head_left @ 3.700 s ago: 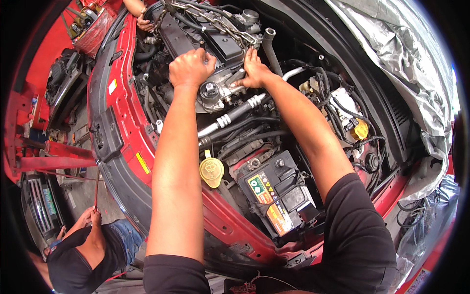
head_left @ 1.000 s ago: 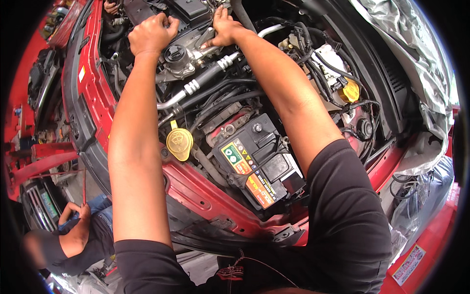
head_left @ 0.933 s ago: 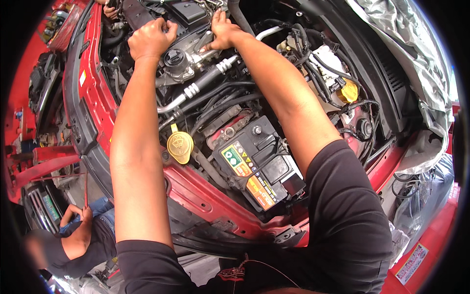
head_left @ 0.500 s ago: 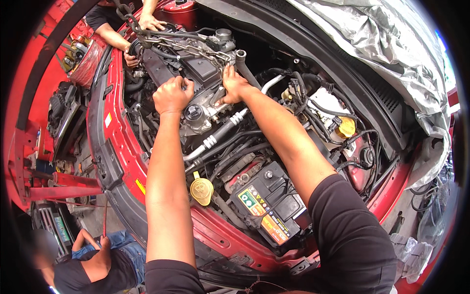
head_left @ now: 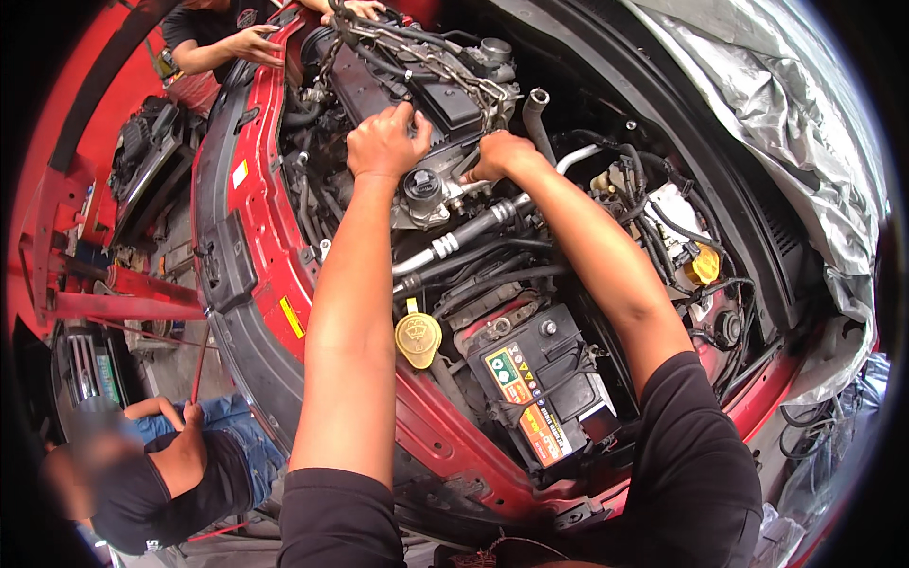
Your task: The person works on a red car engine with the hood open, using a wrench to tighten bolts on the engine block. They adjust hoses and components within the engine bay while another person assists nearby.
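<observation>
My left hand [head_left: 383,142] is closed at the engine's near end, beside the black plastic cover [head_left: 445,109]; what it grips is hidden. My right hand [head_left: 497,156] is curled over metal parts just below a hanging chain [head_left: 483,85]; its fingertips are out of sight. Between and below my hands is a round black cap [head_left: 419,185] on a cast metal housing [head_left: 431,210]. A silver-banded hose [head_left: 447,241] runs under them. The battery [head_left: 537,383] and a yellow cap [head_left: 417,339] lie nearer me, inside the red car's front edge.
A co-worker's hand [head_left: 254,45] is at the front panel, top left; another hand [head_left: 360,13] is by the chain. A second person [head_left: 189,483] grips a red pole [head_left: 201,369], lower left, beside red lift steelwork [head_left: 114,303]. A silver cover [head_left: 739,114] drapes the right side.
Since half a second ago, my right hand's fingers have curled. The co-worker's nearer hand has left the engine for the front panel's edge. The whole view has shifted slightly.
</observation>
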`<action>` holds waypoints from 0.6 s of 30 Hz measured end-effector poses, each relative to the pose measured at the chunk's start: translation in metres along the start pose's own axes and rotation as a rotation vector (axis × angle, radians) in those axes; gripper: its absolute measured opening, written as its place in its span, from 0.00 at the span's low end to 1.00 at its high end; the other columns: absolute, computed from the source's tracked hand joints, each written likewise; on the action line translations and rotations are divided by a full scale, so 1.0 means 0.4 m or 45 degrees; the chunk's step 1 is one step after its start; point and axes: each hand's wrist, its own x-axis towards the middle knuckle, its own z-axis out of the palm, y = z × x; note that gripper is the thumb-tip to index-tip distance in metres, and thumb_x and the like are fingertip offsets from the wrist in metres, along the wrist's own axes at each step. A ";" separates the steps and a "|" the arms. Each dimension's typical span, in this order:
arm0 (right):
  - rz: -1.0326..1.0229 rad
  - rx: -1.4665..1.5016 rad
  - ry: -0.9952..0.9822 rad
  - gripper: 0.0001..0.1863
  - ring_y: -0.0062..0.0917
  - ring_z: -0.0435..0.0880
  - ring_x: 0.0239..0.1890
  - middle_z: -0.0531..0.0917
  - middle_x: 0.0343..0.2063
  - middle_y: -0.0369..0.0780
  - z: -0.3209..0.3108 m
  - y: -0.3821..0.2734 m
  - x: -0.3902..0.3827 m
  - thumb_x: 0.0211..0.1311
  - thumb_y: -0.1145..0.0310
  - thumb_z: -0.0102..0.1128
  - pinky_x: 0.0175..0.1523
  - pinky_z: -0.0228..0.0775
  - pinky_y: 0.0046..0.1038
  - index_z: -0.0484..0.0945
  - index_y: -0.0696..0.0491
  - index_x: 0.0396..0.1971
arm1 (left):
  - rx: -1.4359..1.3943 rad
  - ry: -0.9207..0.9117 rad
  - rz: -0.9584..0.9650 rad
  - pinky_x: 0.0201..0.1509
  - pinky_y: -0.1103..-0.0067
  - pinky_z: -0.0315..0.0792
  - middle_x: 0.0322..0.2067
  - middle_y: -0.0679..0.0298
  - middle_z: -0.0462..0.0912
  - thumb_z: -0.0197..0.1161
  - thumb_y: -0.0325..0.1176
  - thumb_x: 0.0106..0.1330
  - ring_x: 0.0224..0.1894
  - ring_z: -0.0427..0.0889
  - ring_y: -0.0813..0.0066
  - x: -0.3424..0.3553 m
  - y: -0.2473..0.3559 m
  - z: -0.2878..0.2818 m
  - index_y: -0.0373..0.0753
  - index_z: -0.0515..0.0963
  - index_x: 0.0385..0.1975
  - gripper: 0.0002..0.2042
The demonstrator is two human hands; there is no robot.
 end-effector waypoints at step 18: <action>-0.790 1.750 1.193 0.20 0.45 0.88 0.44 0.87 0.39 0.50 0.037 -0.298 0.169 0.67 0.49 0.60 0.48 0.79 0.42 0.85 0.51 0.44 | -0.572 0.463 -0.217 0.37 0.56 0.79 0.32 0.50 0.87 0.53 0.35 0.71 0.34 0.86 0.43 -0.014 -0.042 -0.002 0.42 0.80 0.38 0.09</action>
